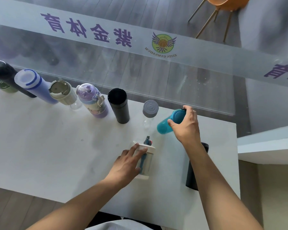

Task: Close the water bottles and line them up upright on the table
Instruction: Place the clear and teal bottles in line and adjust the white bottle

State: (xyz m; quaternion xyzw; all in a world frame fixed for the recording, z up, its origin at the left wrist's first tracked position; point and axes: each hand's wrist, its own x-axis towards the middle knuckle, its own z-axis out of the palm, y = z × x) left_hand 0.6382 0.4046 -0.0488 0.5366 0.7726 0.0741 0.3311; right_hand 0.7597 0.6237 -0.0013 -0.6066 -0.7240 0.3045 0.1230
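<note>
Several closed bottles stand upright in a row along the far edge of the white table: a dark bottle, a blue one, a cream one, a purple child's bottle, a black flask and a clear bottle with a grey cap. My right hand grips the lid end of a teal bottle at the right end of the row. My left hand rests on a white bottle with a blue strap, standing nearer me.
A black bottle lies on the table by my right forearm, close to the table's right edge. Behind the row is a glass wall with purple lettering. An orange chair stands beyond the glass.
</note>
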